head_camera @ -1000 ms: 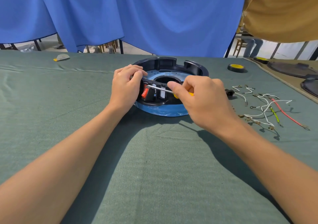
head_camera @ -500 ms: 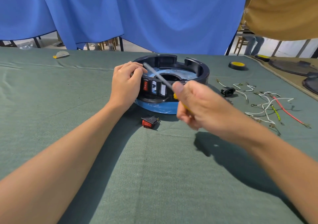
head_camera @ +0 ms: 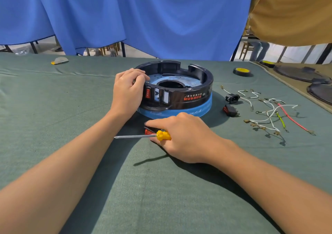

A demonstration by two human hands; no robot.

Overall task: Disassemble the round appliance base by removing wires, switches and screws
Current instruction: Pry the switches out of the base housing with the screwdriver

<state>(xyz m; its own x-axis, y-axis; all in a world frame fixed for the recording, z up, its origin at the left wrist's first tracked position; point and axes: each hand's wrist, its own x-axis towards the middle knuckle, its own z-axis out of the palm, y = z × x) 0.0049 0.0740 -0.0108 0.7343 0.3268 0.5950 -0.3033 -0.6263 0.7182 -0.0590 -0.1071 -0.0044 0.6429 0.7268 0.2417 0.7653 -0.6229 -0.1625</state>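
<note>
The right hand [head_camera: 186, 136] clasps the screwdriver [head_camera: 162, 135] in its palm, leaving fingertips [head_camera: 150, 123] free to reach the loose switch [head_camera: 148, 131] on the cloth [head_camera: 161, 188] just before the base [head_camera: 190, 97]. The left hand [head_camera: 128, 90] grips the base's rim, likely steadying it; removed wires [head_camera: 269, 113] lie to its right.

Single head-worn wide camera looked forward, downward over table [head_camera: 53, 108]; base [head_camera: 194, 97] sat near, centred; curtain [head_camera: 161, 18] closed background.
</note>
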